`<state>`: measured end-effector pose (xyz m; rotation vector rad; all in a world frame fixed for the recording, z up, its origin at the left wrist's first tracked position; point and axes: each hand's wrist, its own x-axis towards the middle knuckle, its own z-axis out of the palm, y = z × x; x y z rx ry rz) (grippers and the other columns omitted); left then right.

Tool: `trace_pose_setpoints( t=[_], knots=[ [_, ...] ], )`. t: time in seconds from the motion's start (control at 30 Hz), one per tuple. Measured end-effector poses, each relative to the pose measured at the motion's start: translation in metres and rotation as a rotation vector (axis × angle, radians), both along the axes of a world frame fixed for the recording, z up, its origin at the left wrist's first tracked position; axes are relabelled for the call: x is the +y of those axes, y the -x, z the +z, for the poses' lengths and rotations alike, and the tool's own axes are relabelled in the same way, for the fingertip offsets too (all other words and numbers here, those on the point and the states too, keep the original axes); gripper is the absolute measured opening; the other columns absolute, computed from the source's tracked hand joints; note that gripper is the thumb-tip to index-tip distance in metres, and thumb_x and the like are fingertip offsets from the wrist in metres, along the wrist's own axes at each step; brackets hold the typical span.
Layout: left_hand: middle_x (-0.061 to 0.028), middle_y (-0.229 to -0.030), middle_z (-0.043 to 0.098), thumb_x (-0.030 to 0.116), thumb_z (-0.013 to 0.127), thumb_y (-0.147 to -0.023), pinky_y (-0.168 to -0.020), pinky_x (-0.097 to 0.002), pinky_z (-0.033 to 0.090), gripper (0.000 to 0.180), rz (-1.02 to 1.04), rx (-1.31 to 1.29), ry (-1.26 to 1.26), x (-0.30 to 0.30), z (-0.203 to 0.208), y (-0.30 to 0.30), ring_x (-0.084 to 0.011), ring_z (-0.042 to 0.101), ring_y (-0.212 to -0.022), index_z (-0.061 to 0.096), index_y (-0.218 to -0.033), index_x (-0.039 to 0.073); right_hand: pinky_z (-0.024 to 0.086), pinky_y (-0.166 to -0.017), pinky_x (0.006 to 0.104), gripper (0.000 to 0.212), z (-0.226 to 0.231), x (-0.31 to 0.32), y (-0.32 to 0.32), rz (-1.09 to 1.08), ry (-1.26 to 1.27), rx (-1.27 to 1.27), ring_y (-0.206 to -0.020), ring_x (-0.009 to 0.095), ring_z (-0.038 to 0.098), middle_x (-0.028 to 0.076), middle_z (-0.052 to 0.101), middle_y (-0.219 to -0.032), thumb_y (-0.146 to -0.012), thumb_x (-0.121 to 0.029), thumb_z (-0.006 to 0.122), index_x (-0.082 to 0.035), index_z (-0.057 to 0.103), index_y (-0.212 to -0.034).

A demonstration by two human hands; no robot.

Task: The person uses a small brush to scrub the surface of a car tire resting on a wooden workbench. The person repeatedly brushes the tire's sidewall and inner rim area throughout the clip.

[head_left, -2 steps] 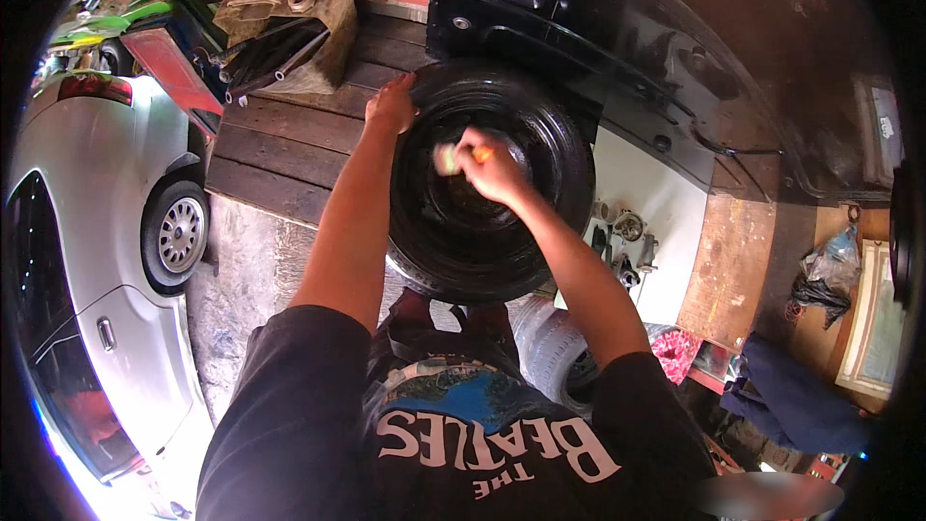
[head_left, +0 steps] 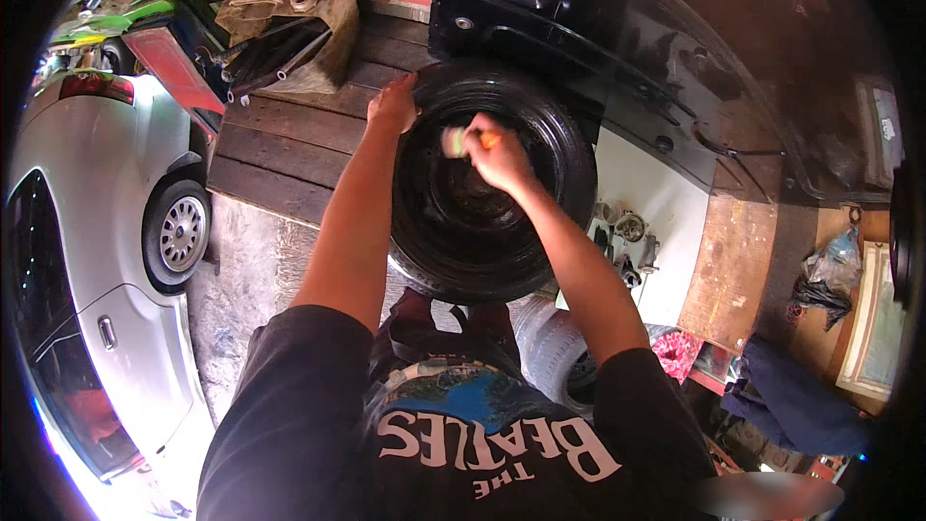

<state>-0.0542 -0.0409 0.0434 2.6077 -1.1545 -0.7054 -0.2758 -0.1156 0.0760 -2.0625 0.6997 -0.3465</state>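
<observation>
A black tyre on a dark, wet-looking wheel [head_left: 439, 270] lies in front of me, its rim facing up. My left hand [head_left: 394, 104] grips the tyre's far left edge, fingers curled over the rubber. Over the wheel's inner part, my right hand [head_left: 500, 156] is closed around a small brush [head_left: 453, 142] with an orange handle and a pale, blurred head. Motion smears the brush, and I cannot tell whether its tip touches the metal. The wheel's centre is partly hidden under my right hand.
Left of the tyre is a wooden plank bench [head_left: 275, 140] bearing a cut, dirty jerrycan [head_left: 328, 0] with dark rods inside. A silver car [head_left: 106, 222] stands far left. Metal parts [head_left: 630, 227] lie on a white surface at right. Another tyre [head_left: 550, 342] sits below, near my legs.
My right hand and the brush have shifted slightly away from me and to the right over the wheel. My left hand keeps its place on the tyre.
</observation>
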Motion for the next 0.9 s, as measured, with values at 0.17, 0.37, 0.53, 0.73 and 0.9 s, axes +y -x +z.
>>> trace_pose_setpoints(
  t=[0.17, 0.37, 0.53, 0.73, 0.9],
  knots=[
    [-0.0014, -0.162, 0.036, 0.027, 0.076, -0.089, -0.113, -0.0452, 0.044, 0.079, -0.032, -0.033, 0.04, -0.015, -0.006, -0.007, -0.0286, 0.044, -0.143, 0.035, -0.156, 0.024, 0.049, -0.044, 0.0291, 0.016, -0.062, -0.059, -0.033, -0.461, -0.256, -0.127, -0.053, 0.014, 0.062, 0.005, 0.063, -0.067, -0.105, -0.024, 0.054, -0.013, 0.052, -0.094],
    [-0.0055, -0.156, 0.046, 0.024, 0.078, -0.087, -0.112, -0.046, 0.044, 0.079, -0.026, -0.04, 0.057, -0.004, -0.002, -0.011, -0.0303, 0.048, -0.139, 0.037, -0.154, 0.024, 0.042, -0.036, 0.028, 0.014, -0.056, 0.026, -0.069, -0.332, -0.548, -0.096, -0.045, 0.012, 0.055, 0.005, 0.059, -0.063, -0.105, -0.018, 0.048, -0.012, 0.049, -0.092],
    [-0.0048, -0.157, 0.044, 0.024, 0.078, -0.086, -0.113, -0.0447, 0.042, 0.08, -0.042, -0.052, 0.097, -0.011, -0.01, -0.01, -0.0293, 0.047, -0.141, 0.036, -0.155, 0.024, 0.049, -0.063, 0.0426, 0.016, -0.068, 0.084, -0.012, 0.057, -0.289, -0.023, -0.068, 0.027, 0.066, 0.014, 0.064, -0.073, -0.096, -0.018, 0.062, -0.006, 0.055, -0.087],
    [-0.0013, -0.162, 0.037, 0.025, 0.079, -0.086, -0.114, -0.0448, 0.043, 0.082, -0.038, -0.007, 0.058, -0.015, -0.007, -0.008, -0.0268, 0.043, -0.144, 0.036, -0.155, 0.025, 0.052, -0.076, 0.047, 0.019, -0.035, 0.026, 0.098, 0.485, -0.159, 0.544, -0.085, 0.036, 0.069, 0.017, 0.069, -0.087, -0.09, -0.029, 0.063, -0.01, 0.064, -0.093],
    [-0.0014, -0.162, 0.037, 0.025, 0.078, -0.087, -0.114, -0.0445, 0.043, 0.081, -0.029, -0.015, 0.049, -0.011, -0.01, -0.011, -0.0261, 0.042, -0.145, 0.035, -0.156, 0.024, 0.055, -0.081, 0.0518, 0.028, 0.031, -0.049, 0.085, 0.251, 0.235, 0.707, -0.093, 0.041, 0.07, 0.021, 0.072, -0.098, -0.089, -0.036, 0.062, -0.012, 0.067, -0.103]
  ],
)
